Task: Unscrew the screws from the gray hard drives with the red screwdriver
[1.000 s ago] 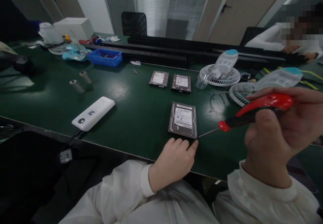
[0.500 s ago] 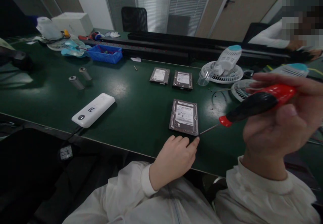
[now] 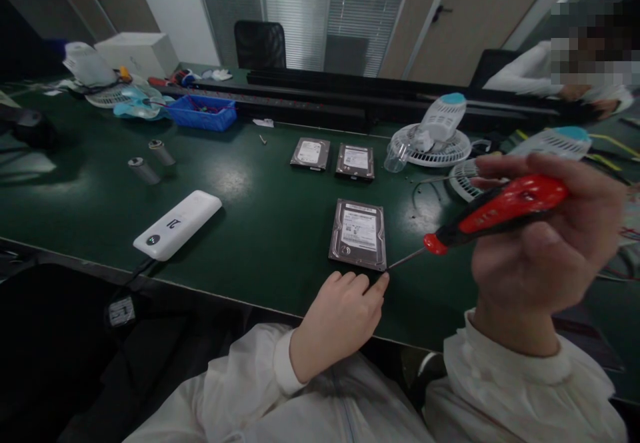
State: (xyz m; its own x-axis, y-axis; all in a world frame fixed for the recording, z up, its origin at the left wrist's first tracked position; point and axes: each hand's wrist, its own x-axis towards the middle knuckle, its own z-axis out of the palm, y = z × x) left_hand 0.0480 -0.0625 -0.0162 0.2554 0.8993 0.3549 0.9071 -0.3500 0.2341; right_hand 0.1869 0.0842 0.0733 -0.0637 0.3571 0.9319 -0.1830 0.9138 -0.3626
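Observation:
A hard drive [image 3: 358, 233] lies label up on the green table in front of me. My left hand [image 3: 345, 313] is at its near edge, fingers bent against it and the index finger reaching to the near right corner; the thumb is hidden. With my right hand [image 3: 550, 250] I grip a red and black screwdriver [image 3: 500, 213], slanting down to the left. Its thin shaft meets that same corner, beside my left index fingertip. Whether a screw sits under the tip is too small to tell. Two more hard drives, one on the left [image 3: 310, 153] and one on the right [image 3: 355, 161], lie farther back.
A white power bank [image 3: 177, 225] with a cable and two metal cylinders [image 3: 145, 170] are on the left. Behind stands a blue bin [image 3: 203, 112] of parts. White fan parts [image 3: 440, 138] and a clear cup [image 3: 397, 158] are at right. Another person sits across the table.
The view has shifted slightly, moving everything a little left. The screwdriver handle has rolled in my right hand, showing more red. Its tip remains at the drive's corner, beside my left index finger.

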